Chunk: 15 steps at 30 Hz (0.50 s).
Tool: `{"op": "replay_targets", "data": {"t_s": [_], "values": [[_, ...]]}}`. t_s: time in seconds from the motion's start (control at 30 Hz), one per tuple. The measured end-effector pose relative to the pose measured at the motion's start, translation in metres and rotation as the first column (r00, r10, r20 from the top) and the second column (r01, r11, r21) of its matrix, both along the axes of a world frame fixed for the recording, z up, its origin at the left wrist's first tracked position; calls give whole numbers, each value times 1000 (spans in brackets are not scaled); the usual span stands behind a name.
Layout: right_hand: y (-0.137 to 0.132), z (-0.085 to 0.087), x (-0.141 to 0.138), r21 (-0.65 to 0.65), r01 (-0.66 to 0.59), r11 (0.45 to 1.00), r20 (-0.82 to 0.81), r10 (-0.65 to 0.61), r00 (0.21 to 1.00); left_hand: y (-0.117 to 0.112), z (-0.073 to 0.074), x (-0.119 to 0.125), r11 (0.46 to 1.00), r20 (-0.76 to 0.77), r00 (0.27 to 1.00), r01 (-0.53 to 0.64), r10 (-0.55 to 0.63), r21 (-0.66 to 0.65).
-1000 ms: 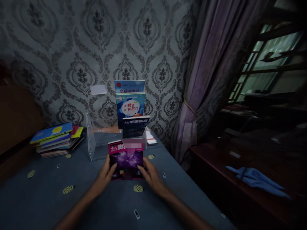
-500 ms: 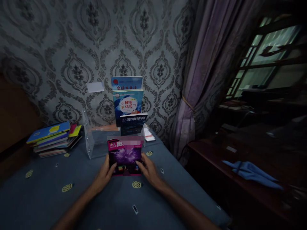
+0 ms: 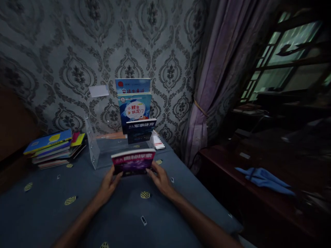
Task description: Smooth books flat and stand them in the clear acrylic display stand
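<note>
A magenta and purple book is held between my two hands just in front of a clear acrylic rack. My left hand grips its left lower edge, and my right hand grips its right lower edge. The book's cover tilts back, so only its upper band shows. Three books stand in steps in the rack: a dark one in front, a blue one with a white circle behind it, and another blue one at the back.
A stack of several books lies at the left on the blue patterned cloth. A purple curtain hangs to the right. A dark wooden table with a blue cloth stands beyond the bed's right edge.
Both hands have carried the magenta book forward toward the rack and tipped its cover back, so less of its face shows. The view has shifted slightly.
</note>
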State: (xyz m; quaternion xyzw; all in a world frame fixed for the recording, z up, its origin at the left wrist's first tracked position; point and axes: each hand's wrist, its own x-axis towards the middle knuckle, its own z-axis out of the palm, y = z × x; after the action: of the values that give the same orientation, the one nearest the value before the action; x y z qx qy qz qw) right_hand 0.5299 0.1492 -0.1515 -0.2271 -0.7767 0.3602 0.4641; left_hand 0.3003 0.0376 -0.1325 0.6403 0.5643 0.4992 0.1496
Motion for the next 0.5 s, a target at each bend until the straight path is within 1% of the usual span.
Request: {"op": "replay_targets", "data": {"t_s": [0.07, 0.1, 0.17, 0.23, 0.3, 0.37, 0.4, 0.5], "values": [[4, 2, 3, 64, 6, 998, -13, -5, 1000, 0, 0, -3, 999, -98, 995, 23, -20, 32], [6, 2, 5, 101, -17, 995, 3, 16, 1000, 0, -2, -4, 998, -162, 986, 42, -34, 46], [11, -1, 8, 161, -91, 983, 87, 77, 993, 0, -9, -5, 996, -303, 951, 84, -68, 42], [15, -9, 11, 188, -155, 970, 200, 117, 973, 0, -20, -5, 994, -438, 892, 110, -108, -20], [19, -17, 16, 196, -204, 959, 302, 139, 943, -2, -28, -5, 987, -534, 830, 127, -160, -98], [20, -22, 20, 201, -242, 949, 381, 152, 912, -4, -33, -5, 981, -581, 791, 128, -190, -147], [19, -21, 21, 205, -248, 947, 413, 146, 899, -4, -35, -5, 980, -592, 782, 126, -195, -156], [10, -10, 13, 199, -243, 949, 481, 122, 868, -6, -34, -5, 980, -603, 773, 132, -198, -152]]}}
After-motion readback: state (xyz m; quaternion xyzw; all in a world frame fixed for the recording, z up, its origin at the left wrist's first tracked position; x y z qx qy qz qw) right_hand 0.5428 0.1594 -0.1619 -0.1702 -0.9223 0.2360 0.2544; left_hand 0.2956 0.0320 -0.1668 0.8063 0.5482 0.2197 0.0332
